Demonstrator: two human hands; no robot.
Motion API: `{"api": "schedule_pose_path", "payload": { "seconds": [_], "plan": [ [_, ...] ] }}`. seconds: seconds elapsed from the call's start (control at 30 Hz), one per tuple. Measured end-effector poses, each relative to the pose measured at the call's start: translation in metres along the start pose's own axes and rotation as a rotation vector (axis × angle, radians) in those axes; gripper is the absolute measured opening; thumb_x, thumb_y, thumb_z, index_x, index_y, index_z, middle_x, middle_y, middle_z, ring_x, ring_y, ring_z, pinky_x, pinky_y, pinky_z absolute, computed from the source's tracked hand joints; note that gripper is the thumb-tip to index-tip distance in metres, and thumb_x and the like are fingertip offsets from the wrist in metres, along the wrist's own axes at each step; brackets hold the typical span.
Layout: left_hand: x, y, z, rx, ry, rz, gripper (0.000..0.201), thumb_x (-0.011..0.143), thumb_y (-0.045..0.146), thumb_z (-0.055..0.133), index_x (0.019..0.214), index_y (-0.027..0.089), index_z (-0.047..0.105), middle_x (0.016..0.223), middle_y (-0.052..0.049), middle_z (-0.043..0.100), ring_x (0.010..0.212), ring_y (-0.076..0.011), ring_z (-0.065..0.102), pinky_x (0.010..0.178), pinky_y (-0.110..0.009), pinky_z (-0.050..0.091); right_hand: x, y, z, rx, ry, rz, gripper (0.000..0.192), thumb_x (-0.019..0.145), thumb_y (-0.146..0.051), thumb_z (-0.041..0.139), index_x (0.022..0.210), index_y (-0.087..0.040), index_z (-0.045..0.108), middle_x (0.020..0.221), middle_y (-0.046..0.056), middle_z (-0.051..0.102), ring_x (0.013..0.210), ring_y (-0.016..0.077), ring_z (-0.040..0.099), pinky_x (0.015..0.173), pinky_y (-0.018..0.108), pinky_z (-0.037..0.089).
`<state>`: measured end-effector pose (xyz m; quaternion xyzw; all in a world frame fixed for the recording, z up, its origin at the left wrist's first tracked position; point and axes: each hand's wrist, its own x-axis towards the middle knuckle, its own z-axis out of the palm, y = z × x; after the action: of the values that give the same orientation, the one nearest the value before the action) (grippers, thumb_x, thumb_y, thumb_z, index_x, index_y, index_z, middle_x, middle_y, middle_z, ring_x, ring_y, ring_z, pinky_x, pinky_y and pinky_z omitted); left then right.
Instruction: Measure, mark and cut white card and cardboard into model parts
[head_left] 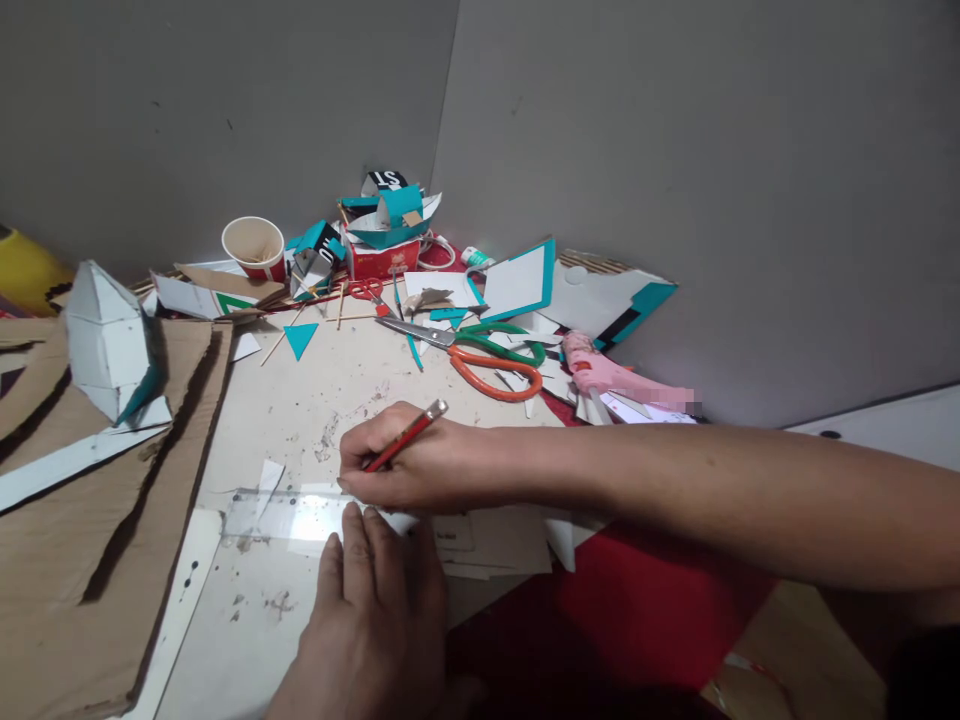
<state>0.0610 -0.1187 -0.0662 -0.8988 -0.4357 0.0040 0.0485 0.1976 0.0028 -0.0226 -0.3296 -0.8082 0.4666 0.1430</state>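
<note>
Ruler (300, 512) lies nine-to-three across the worktop (330, 380); left hand (367, 620) presses it, fingers flat together; right hand (405, 465) at twelve pinches a red pencil (405, 436).

Red pencil (405, 436) tilted above flat clear ruler (289, 513)
</note>
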Motion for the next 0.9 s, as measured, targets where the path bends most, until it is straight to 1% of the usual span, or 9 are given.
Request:
{"api": "schedule_pose_path", "payload": {
  "seconds": [0.1, 0.17, 0.27, 0.4, 0.53, 0.63, 0.73, 0.9],
  "plan": [
    [0.001, 0.000, -0.001, 0.032, -0.009, 0.013, 0.089, 0.062, 0.049, 0.076, 0.137, 0.011, 0.047, 0.129, -0.031, 0.055, 0.122, -0.0490, 0.049, 0.093, -0.056, 0.048, -0.004, 0.004, -0.002, -0.041, -0.020, -0.105, 0.018, 0.077, -0.005, 0.053, 0.064, -0.016, 0.049, 0.061, -0.007, 0.047, 0.056, 0.0058, 0.041, 0.056, 0.018, 0.036],
    [0.002, 0.000, -0.002, 0.066, -0.027, 0.027, 0.090, 0.060, 0.048, 0.078, 0.136, 0.011, 0.048, 0.127, -0.032, 0.056, 0.121, -0.0496, 0.050, 0.092, -0.055, 0.049, -0.006, 0.003, -0.005, -0.058, -0.041, -0.120, 0.020, 0.078, -0.005, 0.053, 0.063, -0.016, 0.049, 0.060, -0.007, 0.046, 0.056, 0.0060, 0.041, 0.056, 0.018, 0.035],
    [0.002, -0.001, -0.004, 0.108, -0.029, 0.048, 0.089, 0.059, 0.050, 0.079, 0.133, 0.011, 0.051, 0.124, -0.031, 0.058, 0.118, -0.0489, 0.053, 0.090, -0.053, 0.050, -0.011, -0.002, -0.011, -0.044, -0.072, -0.047, 0.023, 0.078, -0.002, 0.052, 0.061, -0.017, 0.047, 0.060, -0.007, 0.044, 0.056, 0.0064, 0.040, 0.054, 0.019, 0.034],
    [0.001, -0.003, -0.003, 0.129, 0.011, 0.062, 0.086, 0.062, 0.055, 0.076, 0.133, 0.014, 0.051, 0.122, -0.028, 0.061, 0.118, -0.0478, 0.054, 0.089, -0.053, 0.051, -0.018, -0.009, -0.018, -0.012, -0.092, 0.049, 0.026, 0.078, 0.000, 0.051, 0.059, -0.017, 0.044, 0.058, -0.007, 0.043, 0.056, 0.0068, 0.038, 0.053, 0.019, 0.033],
    [0.000, -0.004, 0.000, 0.124, 0.031, 0.072, 0.088, 0.060, 0.052, 0.077, 0.135, 0.014, 0.049, 0.123, -0.028, 0.060, 0.118, -0.0481, 0.053, 0.088, -0.052, 0.052, -0.028, -0.010, -0.022, -0.034, -0.095, 0.055, 0.027, 0.079, -0.001, 0.051, 0.059, -0.018, 0.043, 0.057, -0.007, 0.043, 0.055, 0.0068, 0.036, 0.053, 0.020, 0.032],
    [-0.001, -0.004, 0.002, 0.135, 0.046, 0.087, 0.091, 0.060, 0.050, 0.077, 0.136, 0.011, 0.046, 0.122, -0.031, 0.059, 0.117, -0.0491, 0.053, 0.087, -0.052, 0.052, -0.036, -0.008, -0.025, -0.081, -0.081, 0.067, 0.028, 0.079, -0.002, 0.052, 0.059, -0.018, 0.042, 0.057, -0.007, 0.042, 0.055, 0.0068, 0.035, 0.053, 0.020, 0.031],
    [-0.001, -0.004, 0.003, 0.143, 0.069, 0.091, 0.096, 0.059, 0.050, 0.078, 0.138, 0.009, 0.042, 0.122, -0.033, 0.058, 0.117, -0.0502, 0.053, 0.086, -0.053, 0.052, -0.044, -0.004, -0.026, -0.154, -0.056, 0.044, 0.028, 0.079, -0.003, 0.054, 0.058, -0.018, 0.043, 0.057, -0.008, 0.040, 0.054, 0.0067, 0.033, 0.053, 0.020, 0.031],
    [-0.002, -0.005, 0.005, 0.160, 0.068, 0.098, 0.097, 0.059, 0.052, 0.077, 0.138, 0.009, 0.041, 0.122, -0.034, 0.057, 0.117, -0.0509, 0.053, 0.088, -0.052, 0.052, -0.055, 0.006, -0.024, -0.245, -0.029, 0.027, 0.022, 0.079, -0.007, 0.054, 0.060, -0.017, 0.048, 0.056, -0.008, 0.042, 0.051, 0.0064, 0.032, 0.049, 0.020, 0.028]
  ]
}}
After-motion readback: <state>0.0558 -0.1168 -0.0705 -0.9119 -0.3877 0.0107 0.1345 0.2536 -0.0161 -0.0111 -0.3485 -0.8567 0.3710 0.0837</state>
